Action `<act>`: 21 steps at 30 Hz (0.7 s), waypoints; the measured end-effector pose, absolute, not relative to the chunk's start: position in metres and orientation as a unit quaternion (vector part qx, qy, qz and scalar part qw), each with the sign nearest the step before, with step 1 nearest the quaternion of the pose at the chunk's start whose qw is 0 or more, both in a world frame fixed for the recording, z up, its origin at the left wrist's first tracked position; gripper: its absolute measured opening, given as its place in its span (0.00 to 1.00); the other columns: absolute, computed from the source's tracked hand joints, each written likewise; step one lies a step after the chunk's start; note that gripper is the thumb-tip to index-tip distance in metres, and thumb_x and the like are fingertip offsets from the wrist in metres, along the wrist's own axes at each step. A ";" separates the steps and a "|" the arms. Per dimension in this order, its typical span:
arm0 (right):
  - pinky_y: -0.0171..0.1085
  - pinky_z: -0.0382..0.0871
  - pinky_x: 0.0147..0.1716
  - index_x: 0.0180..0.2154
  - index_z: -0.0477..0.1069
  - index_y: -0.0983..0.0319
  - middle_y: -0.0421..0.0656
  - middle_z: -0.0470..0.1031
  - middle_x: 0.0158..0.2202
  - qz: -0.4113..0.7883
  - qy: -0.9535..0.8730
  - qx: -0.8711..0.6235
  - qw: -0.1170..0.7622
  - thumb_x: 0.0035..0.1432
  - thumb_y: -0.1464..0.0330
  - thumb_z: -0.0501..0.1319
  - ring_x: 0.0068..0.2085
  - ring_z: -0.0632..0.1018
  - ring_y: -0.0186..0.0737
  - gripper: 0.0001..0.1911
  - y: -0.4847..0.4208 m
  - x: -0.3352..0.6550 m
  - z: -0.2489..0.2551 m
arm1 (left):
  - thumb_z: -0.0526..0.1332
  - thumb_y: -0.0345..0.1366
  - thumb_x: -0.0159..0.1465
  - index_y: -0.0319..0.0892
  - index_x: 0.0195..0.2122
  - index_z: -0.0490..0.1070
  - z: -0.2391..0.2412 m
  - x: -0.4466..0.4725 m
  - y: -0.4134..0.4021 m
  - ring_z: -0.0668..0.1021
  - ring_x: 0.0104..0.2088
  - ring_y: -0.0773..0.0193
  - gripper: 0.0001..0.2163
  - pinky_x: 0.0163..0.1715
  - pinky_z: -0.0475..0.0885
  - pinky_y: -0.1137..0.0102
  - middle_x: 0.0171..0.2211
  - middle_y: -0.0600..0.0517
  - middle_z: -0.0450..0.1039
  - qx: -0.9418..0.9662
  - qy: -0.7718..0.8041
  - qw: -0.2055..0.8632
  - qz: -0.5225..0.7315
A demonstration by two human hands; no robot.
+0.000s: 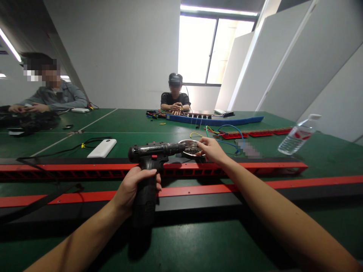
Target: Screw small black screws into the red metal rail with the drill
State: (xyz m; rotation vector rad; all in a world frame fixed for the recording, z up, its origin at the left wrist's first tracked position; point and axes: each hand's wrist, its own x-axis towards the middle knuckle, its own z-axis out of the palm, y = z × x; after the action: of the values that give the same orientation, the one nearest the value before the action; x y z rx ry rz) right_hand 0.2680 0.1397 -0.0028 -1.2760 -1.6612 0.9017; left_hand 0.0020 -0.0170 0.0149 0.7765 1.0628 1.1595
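Observation:
My left hand is wrapped round the grip of a black cordless drill, held level with its chuck pointing right. A thin driver bit runs from the chuck to the pinched fingertips of my right hand. Whatever those fingertips hold at the end of the bit is too small to make out. Just behind and below the bit stands a round metal bowl with many small dark screws in it, partly covered by my right hand.
Two long red-and-black rails lie across the green table. A white power bank, a tilted water bottle, red strips with wires, and a blue curved piece are further back. Two other people sit across and left.

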 end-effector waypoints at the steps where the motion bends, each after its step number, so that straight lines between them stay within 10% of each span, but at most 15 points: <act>1: 0.26 0.57 0.08 0.32 0.68 0.62 0.42 0.73 0.27 0.360 -0.662 -0.508 0.417 0.64 0.69 0.60 0.26 0.83 0.41 0.07 0.140 0.268 -0.003 | 0.69 0.34 0.55 0.34 0.29 0.78 0.015 0.002 -0.017 0.79 0.24 0.62 0.07 0.20 0.78 0.70 0.26 0.47 0.77 0.340 0.465 0.639 0.509; 21: 0.26 0.59 0.09 0.31 0.67 0.62 0.43 0.73 0.26 0.359 -0.666 -0.504 0.417 0.65 0.68 0.59 0.27 0.84 0.44 0.08 0.138 0.268 -0.001 | 0.67 0.34 0.56 0.34 0.29 0.78 0.016 0.002 -0.017 0.79 0.24 0.61 0.07 0.20 0.78 0.68 0.27 0.46 0.77 0.337 0.474 0.640 0.503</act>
State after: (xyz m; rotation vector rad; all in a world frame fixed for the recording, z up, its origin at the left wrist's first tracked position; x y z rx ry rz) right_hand 0.2679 0.1377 -0.0006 -1.2661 -1.6710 0.9001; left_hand 0.0021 -0.0168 0.0155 0.7682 1.0811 1.1466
